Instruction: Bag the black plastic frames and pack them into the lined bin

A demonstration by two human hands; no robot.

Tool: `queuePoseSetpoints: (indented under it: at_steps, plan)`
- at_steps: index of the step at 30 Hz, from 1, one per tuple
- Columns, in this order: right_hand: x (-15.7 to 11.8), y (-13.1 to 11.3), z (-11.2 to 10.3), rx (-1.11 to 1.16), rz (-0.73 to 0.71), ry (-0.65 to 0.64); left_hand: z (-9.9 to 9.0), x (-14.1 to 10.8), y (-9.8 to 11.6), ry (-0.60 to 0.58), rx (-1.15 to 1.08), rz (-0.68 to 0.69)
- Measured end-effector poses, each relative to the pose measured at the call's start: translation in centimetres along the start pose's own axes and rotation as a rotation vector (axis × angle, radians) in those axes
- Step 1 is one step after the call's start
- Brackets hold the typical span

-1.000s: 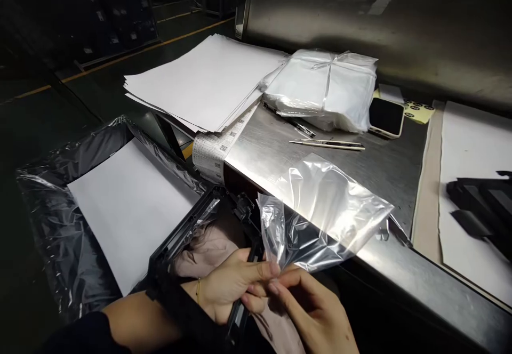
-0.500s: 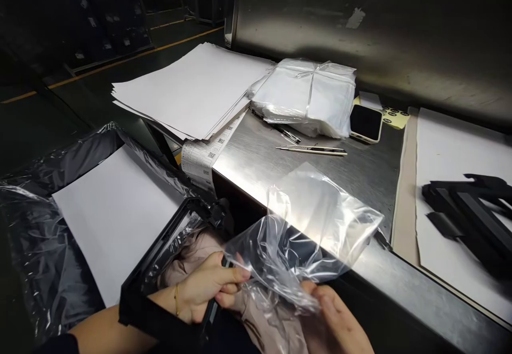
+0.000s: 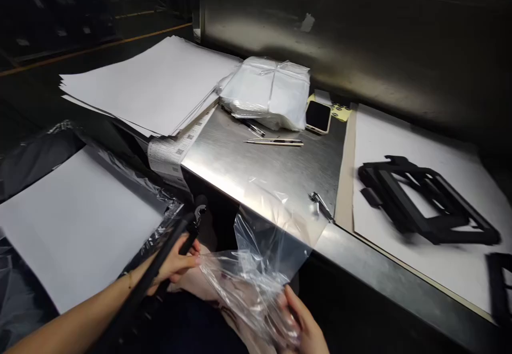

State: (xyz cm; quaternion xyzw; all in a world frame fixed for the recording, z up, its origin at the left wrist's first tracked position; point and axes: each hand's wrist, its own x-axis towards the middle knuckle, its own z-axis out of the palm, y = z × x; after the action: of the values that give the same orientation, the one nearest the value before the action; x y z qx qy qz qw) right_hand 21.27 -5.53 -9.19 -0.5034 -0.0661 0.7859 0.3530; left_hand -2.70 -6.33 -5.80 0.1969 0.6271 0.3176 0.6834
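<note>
My left hand is closed around one bar of a black plastic frame, which is seen nearly edge-on and slightly blurred. The same fingers pinch an edge of a clear plastic bag. On the bag's other side, my right hand grips its crumpled film. The bag spreads between both hands, over my lap, and its far end hangs against the metal bench edge. Some fingertips are hidden behind the film.
Beyond the bag is a steel bench with a pen, a phone and a bundle of clear bags. White sheets lie left. Black frames rest on white board at right. A lined bin stands left.
The view has swung right, so the bench things sit further left. The frame in my left hand has turned more edge-on. The bag has drawn lower, toward my lap.
</note>
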Motion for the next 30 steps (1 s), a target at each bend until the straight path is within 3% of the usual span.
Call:
queuePoseSetpoints:
  at_steps: [2, 5, 9, 16, 20, 22, 25, 27, 30]
  plan:
    - [1.5, 0.6, -0.7, 0.141, 0.01, 0.064, -1.2, 0.3, 0.7, -0.022, 0.068, 0.047]
    - [3.6, 1.0, -1.0, 0.139, -0.046, 0.076, -2.2, 1.0, 1.6, -0.093, 0.162, 0.069]
    - [5.9, 0.2, -0.6, -0.016, -0.111, -0.032, -0.9, 2.6, 1.7, -0.251, 0.322, 0.034]
    - [7.6, -2.6, 1.2, -0.552, -0.261, -0.243, 3.1, 6.8, -0.4, -0.392, 0.402, 0.052]
    - [5.5, -3.2, -0.3, -0.963, -0.446, -0.35, 3.3, 6.3, -1.5, -0.292, 0.378, 0.067]
    - [4.3, -2.1, -2.3, -1.138, -0.595, -0.273, 2.8, 5.3, -2.1, -0.216, 0.365, 0.062]
    - [2.6, 1.6, -5.1, -1.305, -0.743, -0.153, 1.9, 4.1, -3.1, -0.158, 0.354, 0.016]
    - [1.6, 4.7, -5.7, -1.383, -0.832, -0.215, 1.4, 3.7, -3.6, -0.148, 0.352, -0.022]
    - [0.6, 8.1, -4.0, -1.454, -0.957, -0.375, 0.8, 3.8, -3.9, -0.195, 0.37, -0.065]
